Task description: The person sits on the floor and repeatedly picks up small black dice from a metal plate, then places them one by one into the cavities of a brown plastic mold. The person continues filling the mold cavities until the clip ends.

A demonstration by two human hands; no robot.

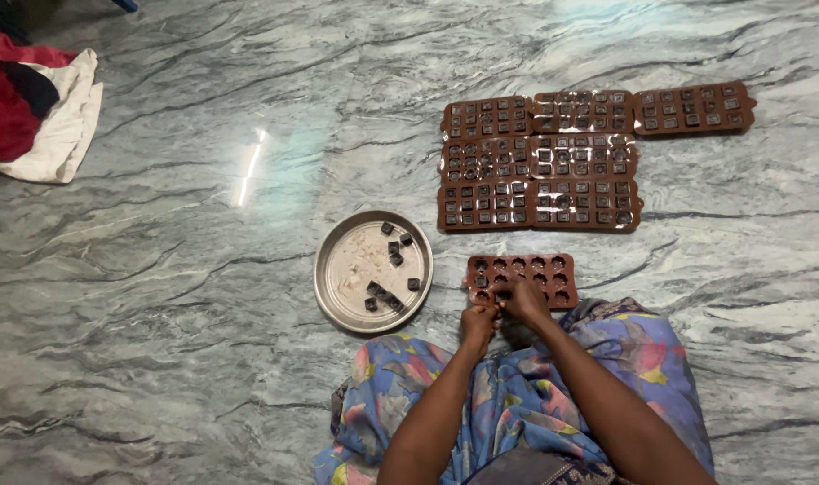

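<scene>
Both forearms reach forward from the lap, converging; left hand (478,321) curled, fingers bent inward, thumb side up; right hand (522,299) just beside it, slightly farther forward, fingers curled down; the hands nearly touch.

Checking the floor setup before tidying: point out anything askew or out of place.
Of the seven brown moulds laid out, six form a block, while the top-right mould juts out alone, slightly tilted. A heap of cloth lies crumpled at the far left of the floor.

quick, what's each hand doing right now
Left hand: fingers curled at the near edge of the brown mould; grip unclear.
Right hand: fingers bent onto the same mould; grip unclear.
</scene>
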